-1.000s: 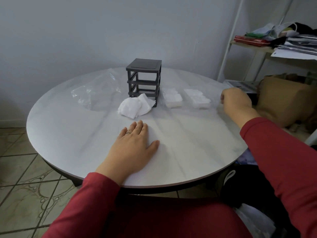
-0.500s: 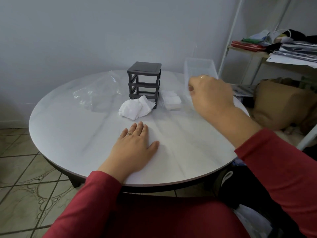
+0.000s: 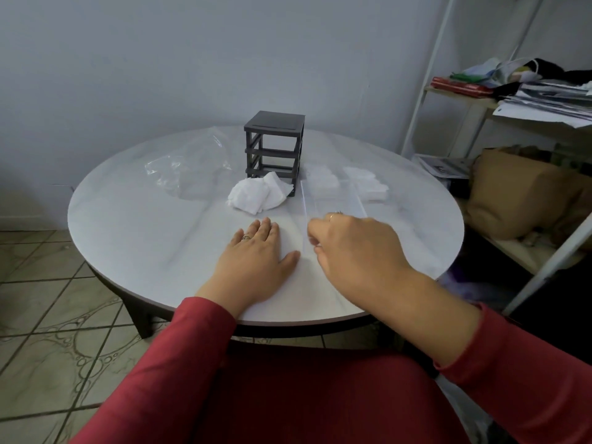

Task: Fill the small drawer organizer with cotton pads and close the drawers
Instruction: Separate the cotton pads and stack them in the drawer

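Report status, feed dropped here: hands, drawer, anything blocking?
Left hand flat on table. Right hand grips clear drawer. Organizer frame empty, cotton pads piled at its front.

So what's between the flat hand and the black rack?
A loose pile of white cotton pads lying before the black organizer, in the head view.

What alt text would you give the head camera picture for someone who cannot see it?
A person's right hand holds a clear drawer on a round white table, while the left hand lies flat beside it. Behind stand a dark drawer frame with empty slots, a pile of cotton pads and a plastic bag.
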